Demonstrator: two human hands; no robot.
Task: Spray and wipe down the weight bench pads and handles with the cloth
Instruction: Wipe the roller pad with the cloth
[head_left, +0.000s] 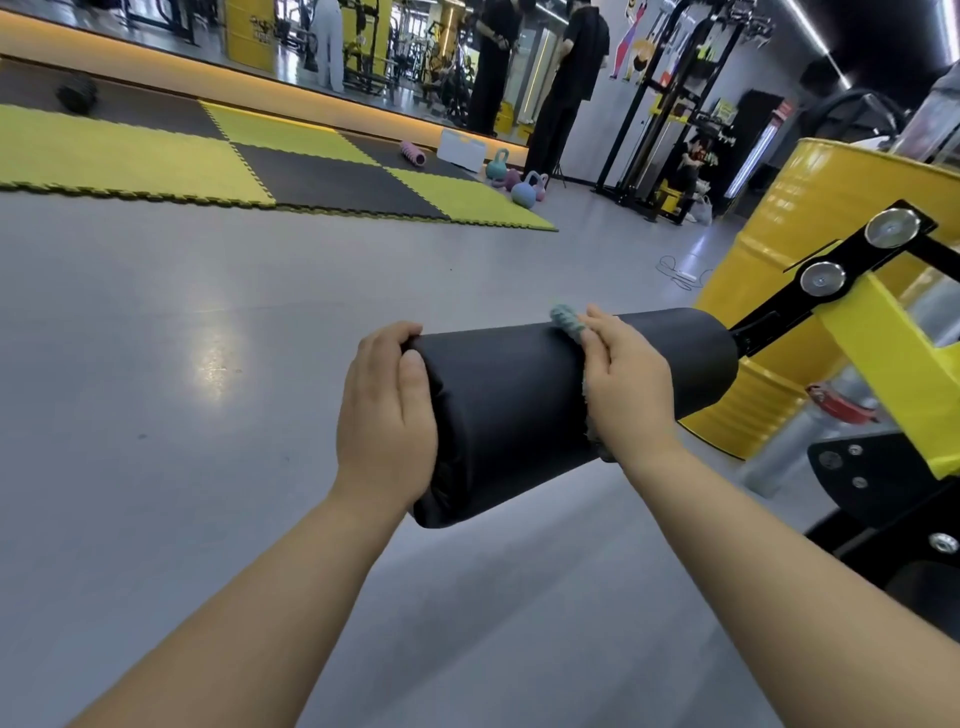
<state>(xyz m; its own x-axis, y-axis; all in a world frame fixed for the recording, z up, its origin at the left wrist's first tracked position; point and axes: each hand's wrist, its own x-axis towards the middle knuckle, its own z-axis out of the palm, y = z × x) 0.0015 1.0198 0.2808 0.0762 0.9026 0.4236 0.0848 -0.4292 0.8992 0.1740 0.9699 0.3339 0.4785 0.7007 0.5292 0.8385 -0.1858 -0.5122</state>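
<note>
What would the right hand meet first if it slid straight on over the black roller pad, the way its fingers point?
Probably nothing on the pad: the right hand, pressing the cloth, would pass over the top toward open floor.

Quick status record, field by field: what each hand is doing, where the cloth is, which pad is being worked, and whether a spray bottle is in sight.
pad in work: black roller pad, cylindrical, on a black arm of the yellow frame
left hand: cupped over the pad's free end, steadying it
right hand: pressing the cloth against the pad's middle
cloth: teal, mostly hidden under the right hand, wrapped partway around the pad
spray bottle: none in view
floor nearby: grey, yellow drum behind the frame
</note>
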